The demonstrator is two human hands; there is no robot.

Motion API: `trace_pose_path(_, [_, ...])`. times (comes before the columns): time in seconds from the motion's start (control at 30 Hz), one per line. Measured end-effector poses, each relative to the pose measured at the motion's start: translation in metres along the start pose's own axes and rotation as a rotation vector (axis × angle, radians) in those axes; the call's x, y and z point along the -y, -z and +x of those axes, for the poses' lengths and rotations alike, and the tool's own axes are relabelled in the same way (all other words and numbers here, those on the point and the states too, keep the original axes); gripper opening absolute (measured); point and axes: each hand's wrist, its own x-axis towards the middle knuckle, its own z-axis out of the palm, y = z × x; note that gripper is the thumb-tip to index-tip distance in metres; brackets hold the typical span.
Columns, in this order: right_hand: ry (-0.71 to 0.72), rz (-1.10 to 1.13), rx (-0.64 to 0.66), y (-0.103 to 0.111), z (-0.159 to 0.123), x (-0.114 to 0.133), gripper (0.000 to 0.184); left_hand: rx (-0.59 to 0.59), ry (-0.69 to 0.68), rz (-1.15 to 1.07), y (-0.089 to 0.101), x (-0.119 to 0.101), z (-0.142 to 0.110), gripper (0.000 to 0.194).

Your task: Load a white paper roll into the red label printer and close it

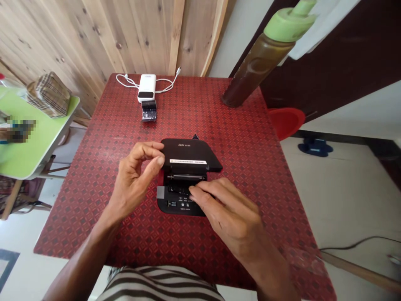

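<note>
A small black device [163, 207] with buttons on its front panel lies on the red patterned table. Its black lid [188, 151], with a white label strip, is raised, and a slot with a metal bar shows below it. My left hand [134, 177] has thumb and forefinger closed at the lid's left edge. Over the device's right side, my right hand [228, 211] pinches at a glossy black strip [178, 189] lying across the slot's front edge. My right fingers hide part of the panel and the strip's end.
A white power bank [147, 87] with white cables stands at the table's back, a black glossy roll [149, 112] before it. A tall brown bottle [255, 62] with a green cap is at the back right. A red stool [286, 122] and a green table [37, 154] flank the red table [94, 167].
</note>
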Motion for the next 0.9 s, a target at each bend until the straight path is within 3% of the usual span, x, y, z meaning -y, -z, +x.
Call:
trace_pose_path(0.07, [-0.003, -0.032, 0.004, 0.001, -0.001, 0.003, 0.02, -0.021, 0.045, -0.007, -0.002, 0.002, -0.008, 0.012])
trace_pose_path(0.2, [-0.028, -0.038, 0.026, 0.002, -0.002, 0.005, 0.023, -0.012, 0.204, -0.137, -0.004, 0.011, -0.019, 0.058])
trace_pose_path(0.27, [-0.033, -0.04, 0.02, 0.002, -0.003, 0.006, 0.025, 0.018, 0.267, -0.192, -0.004, 0.016, -0.022, 0.065])
trace_pose_path(0.53, [-0.076, -0.043, 0.01, 0.005, -0.002, 0.011, 0.011, 0.088, 0.318, -0.309, -0.007, 0.026, -0.027, 0.066])
trace_pose_path(0.7, [-0.11, -0.14, -0.011, 0.006, -0.004, 0.011, 0.029, 0.075, 0.371, -0.326, -0.007, 0.028, -0.031, 0.07])
trace_pose_path(0.9, [-0.165, -0.12, -0.01, -0.005, -0.015, 0.017, 0.036, 0.105, 0.352, -0.333, -0.009, 0.026, -0.028, 0.063])
